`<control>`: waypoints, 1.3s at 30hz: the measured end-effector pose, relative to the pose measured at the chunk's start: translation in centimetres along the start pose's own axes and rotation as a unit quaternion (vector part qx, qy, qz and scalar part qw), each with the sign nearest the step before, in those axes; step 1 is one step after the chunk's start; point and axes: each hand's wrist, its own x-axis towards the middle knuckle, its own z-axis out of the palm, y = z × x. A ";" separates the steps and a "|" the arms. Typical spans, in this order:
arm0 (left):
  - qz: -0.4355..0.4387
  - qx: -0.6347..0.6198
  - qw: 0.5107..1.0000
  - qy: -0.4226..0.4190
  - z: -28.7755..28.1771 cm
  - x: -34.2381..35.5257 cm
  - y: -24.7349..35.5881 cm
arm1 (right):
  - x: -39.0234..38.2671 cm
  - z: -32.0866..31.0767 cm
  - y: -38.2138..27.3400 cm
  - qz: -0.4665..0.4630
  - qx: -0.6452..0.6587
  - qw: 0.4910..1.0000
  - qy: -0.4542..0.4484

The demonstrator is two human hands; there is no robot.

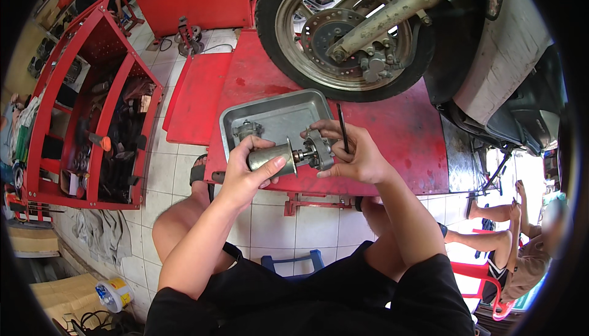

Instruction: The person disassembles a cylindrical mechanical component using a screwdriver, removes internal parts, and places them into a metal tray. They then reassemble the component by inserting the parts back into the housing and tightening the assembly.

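My left hand (pixel 248 167) is wrapped round a cylindrical metal motor housing (pixel 270 159) with a flanged rim, which looks like part of a starter motor. From its right end a shaft (pixel 301 155) runs into a grey metal end cover (pixel 320 149). The fingers of my right hand (pixel 356 152) grip that cover. A thin black rod (pixel 342 124), perhaps a screwdriver, stands up between the same fingers; its lower end is hidden. Just behind my hands lies a grey metal tray (pixel 276 104), with another small metal part (pixel 248 130) in its left side.
The tray rests on a red lift table (pixel 392 133), below a motorcycle front wheel (pixel 343 35). To the left stands a red tool cart (pixel 92 115) with tools. A blue stool (pixel 294 261) is beneath me. Another person (pixel 521 244) sits at the right.
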 end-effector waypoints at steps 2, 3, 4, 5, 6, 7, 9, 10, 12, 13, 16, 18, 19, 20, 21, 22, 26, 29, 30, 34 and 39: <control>0.008 0.018 1.000 -0.003 0.1 0.0 -0.2 | -0.1 -0.1 0.1 -0.012 -0.064 0.998 -0.009; 0.012 0.027 1.000 -0.004 0.1 -0.1 -0.2 | -0.2 0.0 0.0 -0.009 -0.082 0.997 -0.011; 0.003 0.022 1.000 -0.009 0.0 -0.1 -0.2 | -0.3 0.1 -0.1 -0.006 -0.098 0.995 -0.013; -0.006 0.017 1.000 -0.014 0.0 -0.2 -0.3 | -0.4 0.4 -0.6 0.005 -0.100 0.995 -0.014; -0.015 0.012 1.000 -0.019 -0.1 -0.3 -0.3 | -0.4 0.6 -0.8 0.016 -0.103 0.994 -0.014; -0.016 0.007 1.000 -0.021 0.0 -0.3 -0.1 | -0.5 0.4 -0.8 0.015 -0.106 0.994 -0.015; -0.017 -0.003 1.000 -0.024 0.1 -0.3 0.4 | -0.6 0.3 -1.1 0.003 -0.131 0.991 -0.012; 0.016 0.025 0.999 -0.016 0.0 -0.3 0.3 | -0.5 0.3 -1.3 -0.009 -0.152 0.988 -0.009; 0.081 0.083 0.993 -0.001 0.0 -0.3 0.3 | -0.4 0.7 -2.5 -0.031 -0.188 0.982 0.008; 0.065 0.064 0.996 0.001 -0.1 -0.3 0.4 | -0.5 0.7 -2.9 -0.030 -0.187 0.982 0.020; 0.019 0.007 1.000 0.013 -0.4 -0.7 1.7 | -0.7 -0.2 -2.4 -0.011 0.015 0.999 0.031; 0.015 -0.037 0.999 0.024 -0.5 -0.5 2.0 | -0.9 -1.8 -0.7 -0.064 0.243 0.968 0.006; 0.021 -0.043 0.998 0.037 -0.3 -0.7 2.5 | -1.1 -2.4 -0.3 -0.035 0.383 0.922 -0.045; 0.033 -0.067 0.997 0.037 -0.5 -0.6 2.2 | -1.2 -2.6 -0.1 -0.056 0.398 0.912 -0.077; 0.036 -0.078 0.996 0.040 -0.7 -0.6 2.0 | -1.1 -2.7 0.1 -0.076 0.412 0.901 -0.109; 0.038 -0.086 0.995 0.044 -1.1 -0.5 1.8 | -1.1 -2.6 0.2 -0.096 0.429 0.887 -0.141; 0.018 -0.136 0.989 0.046 -1.0 0.0 0.8 | -1.6 -0.8 -0.5 -0.078 0.479 0.856 -0.175; 0.005 -0.135 0.990 0.044 -0.5 0.2 0.5 | -1.3 0.2 -0.9 -0.079 0.481 0.852 -0.194; 0.002 -0.131 0.991 0.041 -0.4 0.2 0.4 | -1.5 0.4 -1.2 -0.077 0.462 0.865 -0.182; -0.001 -0.118 0.992 0.043 -0.4 0.1 0.3 | -1.8 1.1 -2.3 -0.050 0.397 0.904 -0.148; -0.007 -0.087 0.996 0.028 -0.6 0.2 0.0 | -2.2 0.7 -1.6 -0.053 0.369 0.916 -0.150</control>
